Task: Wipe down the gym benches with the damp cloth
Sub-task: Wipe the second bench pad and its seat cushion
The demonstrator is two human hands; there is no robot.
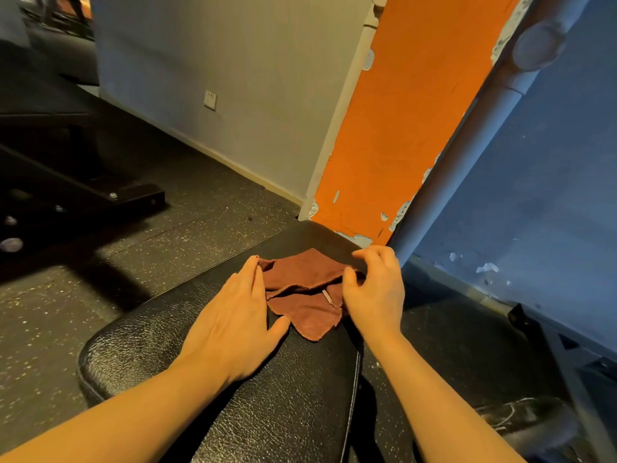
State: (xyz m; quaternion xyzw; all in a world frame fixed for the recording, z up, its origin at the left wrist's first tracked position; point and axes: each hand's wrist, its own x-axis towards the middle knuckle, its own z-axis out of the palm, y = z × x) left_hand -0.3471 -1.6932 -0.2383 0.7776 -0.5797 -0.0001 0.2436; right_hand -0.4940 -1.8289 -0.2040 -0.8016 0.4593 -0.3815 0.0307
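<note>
A black padded bench (267, 379) fills the near field, its rounded near-left corner at about 8 o'clock and its right edge running up past 5 o'clock, with speckled dark floor (83, 295) open on the left and a narrower strip on the right. Both forearms reach in from the bottom. The left hand (233, 315) lies flat on the pad, fingers straight and together, thumb stretched to the right and touching the cloth's near edge. The right hand (374, 292) arches with fingers curled, thumb and fingertips pinching the cloth's right side. The cloth (300, 292) (reddish-brown, rumpled, folded on itself) sits between the two hands, just above centre, near the bench's far end. Beyond it at 12 o'clock rises an orange wall (400, 128); a blue wall (551, 178) stands at 2 o'clock, and another bench's dark frame (83, 182) at 10 o'clock.
</note>
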